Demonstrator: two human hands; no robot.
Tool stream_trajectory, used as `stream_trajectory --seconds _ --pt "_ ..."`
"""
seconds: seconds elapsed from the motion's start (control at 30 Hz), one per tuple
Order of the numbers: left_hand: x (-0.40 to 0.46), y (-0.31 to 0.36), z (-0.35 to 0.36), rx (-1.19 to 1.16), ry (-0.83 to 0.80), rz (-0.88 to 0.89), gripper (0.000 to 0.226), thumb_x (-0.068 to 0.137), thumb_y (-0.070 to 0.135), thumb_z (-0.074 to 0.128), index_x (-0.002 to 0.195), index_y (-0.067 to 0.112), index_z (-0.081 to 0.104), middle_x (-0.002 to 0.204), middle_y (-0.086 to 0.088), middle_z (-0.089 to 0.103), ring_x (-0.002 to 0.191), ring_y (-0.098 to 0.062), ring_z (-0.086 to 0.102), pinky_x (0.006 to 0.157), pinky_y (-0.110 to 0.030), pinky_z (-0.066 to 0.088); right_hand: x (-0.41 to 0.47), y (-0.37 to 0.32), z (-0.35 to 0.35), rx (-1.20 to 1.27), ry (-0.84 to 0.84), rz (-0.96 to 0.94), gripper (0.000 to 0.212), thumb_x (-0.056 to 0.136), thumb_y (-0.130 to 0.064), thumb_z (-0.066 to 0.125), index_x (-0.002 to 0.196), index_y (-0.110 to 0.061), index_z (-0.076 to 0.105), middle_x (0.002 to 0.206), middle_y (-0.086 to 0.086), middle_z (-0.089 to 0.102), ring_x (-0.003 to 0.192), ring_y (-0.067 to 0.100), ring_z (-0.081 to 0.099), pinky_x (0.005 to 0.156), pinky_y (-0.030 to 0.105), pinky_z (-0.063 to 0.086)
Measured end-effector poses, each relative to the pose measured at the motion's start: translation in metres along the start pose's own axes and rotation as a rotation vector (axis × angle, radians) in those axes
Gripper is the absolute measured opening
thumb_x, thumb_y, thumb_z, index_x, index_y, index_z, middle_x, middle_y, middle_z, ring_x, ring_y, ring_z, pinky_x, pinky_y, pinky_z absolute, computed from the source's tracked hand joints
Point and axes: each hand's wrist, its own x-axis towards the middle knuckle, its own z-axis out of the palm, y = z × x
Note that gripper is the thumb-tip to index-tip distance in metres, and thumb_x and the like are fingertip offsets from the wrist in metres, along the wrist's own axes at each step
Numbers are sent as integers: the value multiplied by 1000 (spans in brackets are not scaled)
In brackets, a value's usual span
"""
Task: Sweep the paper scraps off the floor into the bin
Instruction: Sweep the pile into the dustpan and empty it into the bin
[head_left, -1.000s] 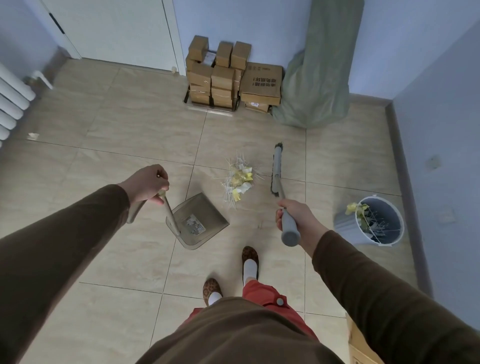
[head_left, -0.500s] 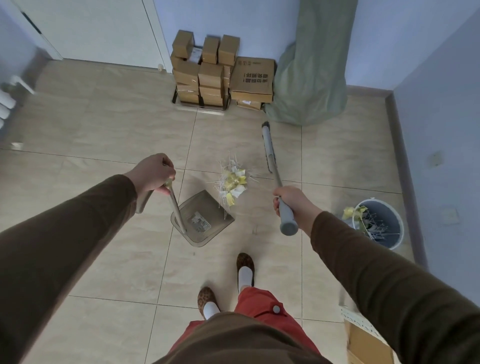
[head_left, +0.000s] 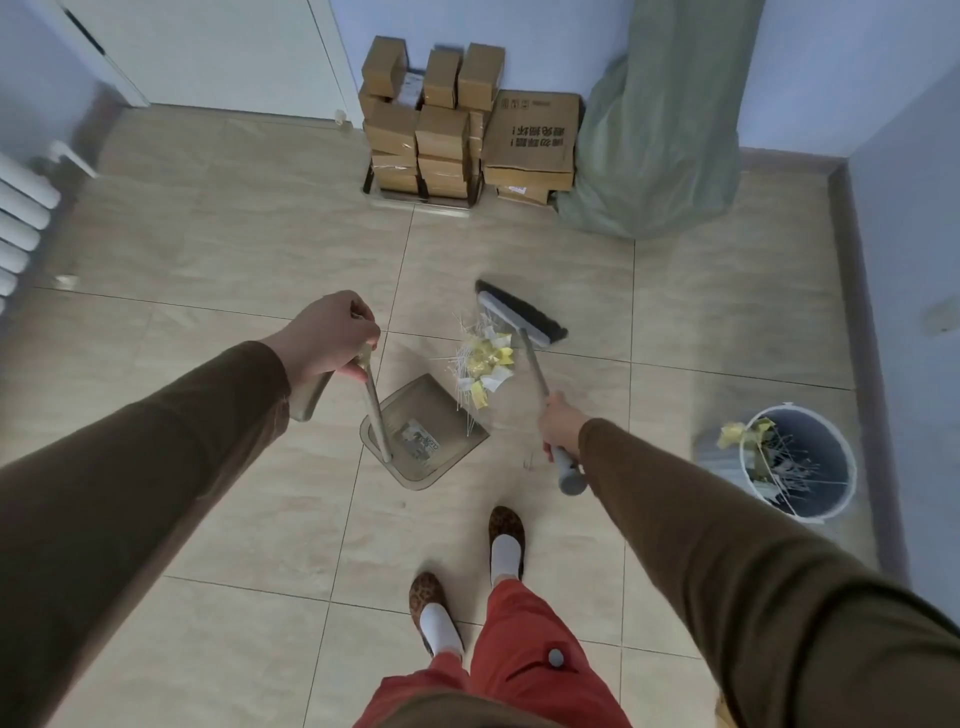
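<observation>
A pile of yellow and white paper scraps (head_left: 483, 358) lies on the tiled floor, its near edge at the mouth of a translucent grey dustpan (head_left: 423, 439). My left hand (head_left: 332, 335) grips the dustpan's upright handle. My right hand (head_left: 558, 426) grips the grey handle of a broom, whose head (head_left: 522, 312) sits turned broadside just behind the pile. The grey bin (head_left: 800, 462) stands on the floor to the right, holding yellow scraps and white strips.
Stacked cardboard boxes (head_left: 452, 124) and a green sack (head_left: 654, 140) stand against the far wall. A white radiator (head_left: 21, 218) is on the left wall, a door (head_left: 208, 52) at the back left. My feet (head_left: 467, 571) are just behind the dustpan.
The broom head has swung from edge-on beside the pile to broadside behind it. The scraps have shifted closer to the dustpan mouth. My view has shifted slightly.
</observation>
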Motion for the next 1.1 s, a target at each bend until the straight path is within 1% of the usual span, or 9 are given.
stream_trajectory --seconds 0.1,0.27,0.4,0.53,0.6,0.7,0.8,0.93,1.1 --pt "-6 5 7 2 1 25 16 89 7 59 105 4 59 110 -20 63 76 -38 75 87 -55 58 -18 32 20 -14 -83 -34 25 105 -24 22 116 -13 41 77 9 45 56 14 41 31 18 38" --pt "-17 8 30 -29 43 43 9 90 9 51 97 12 56 100 -12 65 72 -32 75 88 -51 59 -54 66 30 195 -167 -51 34 102 -15 29 134 -25 39 78 9 49 51 12 43 41 20 43" --pt "-21 -10 43 -44 64 44 11 88 10 49 95 15 55 95 -3 61 78 -32 74 87 -50 58 -88 77 10 486 -246 -9 24 105 -12 36 123 -21 48 72 9 49 44 9 43 34 17 40" --pt "-27 -24 37 -157 72 -11 9 90 9 53 98 11 55 104 -12 62 80 -36 75 87 -51 59 -120 97 -15 700 -286 3 18 104 -14 43 115 -20 55 64 8 51 39 9 43 33 17 39" --pt "-29 -30 32 -189 58 -40 18 89 10 61 106 7 55 108 -15 62 83 -39 75 86 -50 60 -130 103 -22 715 -283 -30 18 104 -15 42 117 -20 54 65 8 50 40 9 43 33 17 40" --pt "-32 -43 28 -211 36 -72 31 85 7 70 111 5 54 109 -15 61 86 -39 74 85 -49 61 -130 97 -25 533 -184 -124 22 105 -18 42 125 -22 49 71 9 52 43 9 46 36 19 42" --pt "-31 -58 22 -250 92 -109 26 85 -3 59 109 6 56 117 -17 58 86 -37 73 84 -48 61 -108 71 -26 299 -79 -235 25 105 -18 40 129 -19 45 76 9 52 48 11 46 38 21 42" --pt "-28 -66 18 -249 123 -115 24 84 -2 60 105 9 56 119 -16 56 87 -36 72 83 -46 62 -52 21 -27 15 -45 -327 35 100 -17 47 135 -17 40 83 11 53 56 16 50 40 20 44" --pt "-21 -66 15 -170 52 -112 53 82 7 73 129 10 49 120 -14 56 82 -34 75 84 -45 62 -15 -9 0 -402 -26 -265 45 100 -10 39 143 -18 28 100 18 53 65 20 51 48 28 46"
